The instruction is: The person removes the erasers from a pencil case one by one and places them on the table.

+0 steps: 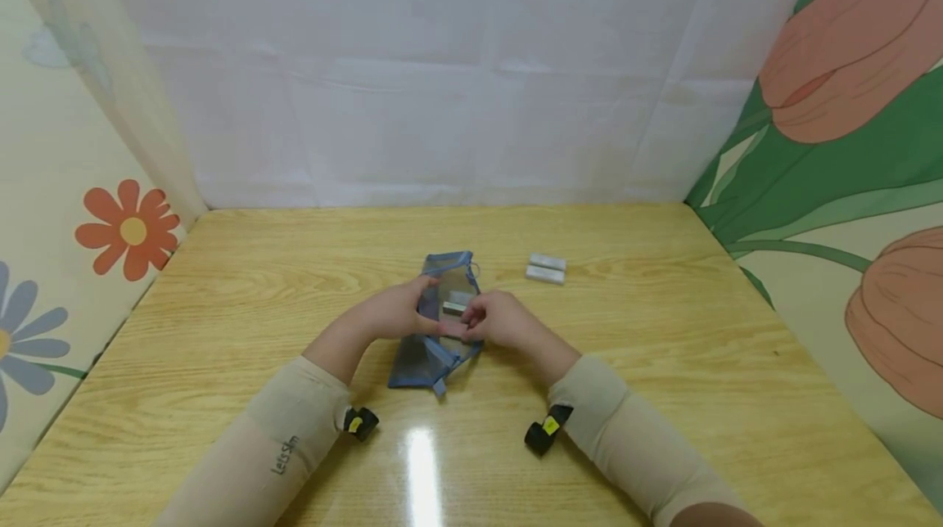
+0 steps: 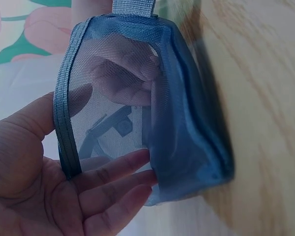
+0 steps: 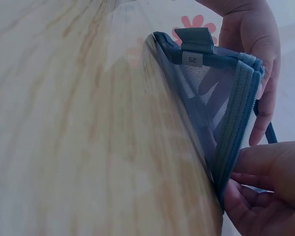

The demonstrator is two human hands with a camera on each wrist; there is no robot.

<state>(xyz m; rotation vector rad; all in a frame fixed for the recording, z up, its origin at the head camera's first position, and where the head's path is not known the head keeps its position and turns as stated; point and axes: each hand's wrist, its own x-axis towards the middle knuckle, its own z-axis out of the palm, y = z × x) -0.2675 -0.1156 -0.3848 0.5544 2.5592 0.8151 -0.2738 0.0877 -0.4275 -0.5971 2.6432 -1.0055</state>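
Note:
A blue mesh zipper pouch (image 1: 412,367) lies on the table with its mouth spread. My left hand (image 1: 394,310) holds its left side, thumb behind the mesh and fingers against the other face, as the left wrist view shows. My right hand (image 1: 504,321) has curled fingers at the opposite zipper edge and appears to pinch it; its fingertips are partly hidden in the right wrist view. Between the hands, a small silver-grey block (image 1: 453,308) with a dark side shows in the pouch opening, with another pale one beside it.
Two silver-grey blocks (image 1: 546,268) lie side by side on the wooden table (image 1: 258,265), right of the pouch. A white cloth (image 1: 457,118) hangs behind the table. Flower-printed panels (image 1: 832,183) stand at both sides. A black wrist camera (image 1: 548,430) is strapped to each forearm.

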